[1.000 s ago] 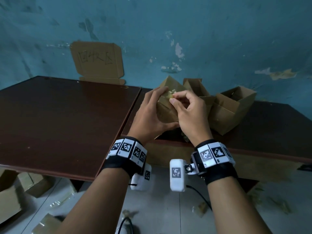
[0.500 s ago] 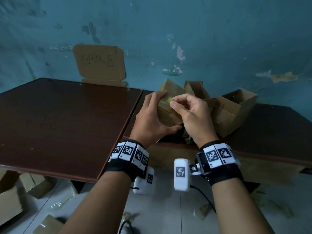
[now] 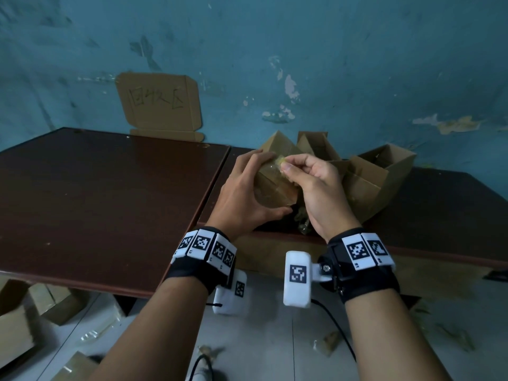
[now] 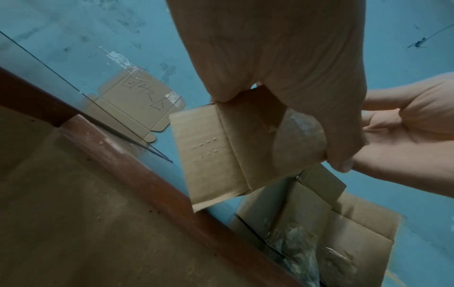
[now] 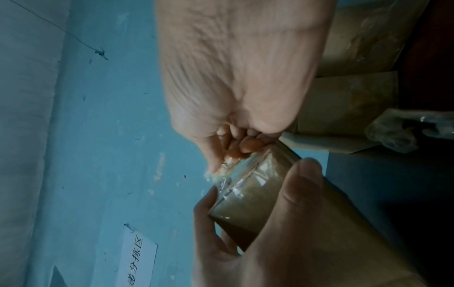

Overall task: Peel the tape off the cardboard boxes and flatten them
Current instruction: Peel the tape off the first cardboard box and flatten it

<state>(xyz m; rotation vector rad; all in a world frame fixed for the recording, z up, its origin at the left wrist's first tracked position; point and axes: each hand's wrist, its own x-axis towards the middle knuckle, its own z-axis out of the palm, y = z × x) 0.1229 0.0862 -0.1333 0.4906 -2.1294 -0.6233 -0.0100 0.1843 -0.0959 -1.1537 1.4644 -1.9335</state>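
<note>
A small brown cardboard box (image 3: 270, 185) is held up above the dark table's near edge. My left hand (image 3: 244, 188) grips it from the left, fingers over its top and thumb under it. The box (image 4: 236, 147) shows an open flap and a glossy taped face in the left wrist view. My right hand (image 3: 305, 174) pinches a clear strip of tape (image 3: 281, 160) at the box's upper corner. In the right wrist view the tape (image 5: 228, 174) stretches from my fingertips (image 5: 236, 153) to the box (image 5: 248, 196).
More open cardboard boxes (image 3: 379, 177) stand on the table (image 3: 445, 215) behind my right hand, with crumpled tape (image 3: 303, 224) below it. A flattened cardboard sign (image 3: 159, 105) leans on the blue wall. A second brown table (image 3: 96, 199) lies left. Boxes (image 3: 16, 320) sit on the floor.
My right hand has pulled the pinched tape slightly up and away from the box corner. The box has turned a little in my left hand.
</note>
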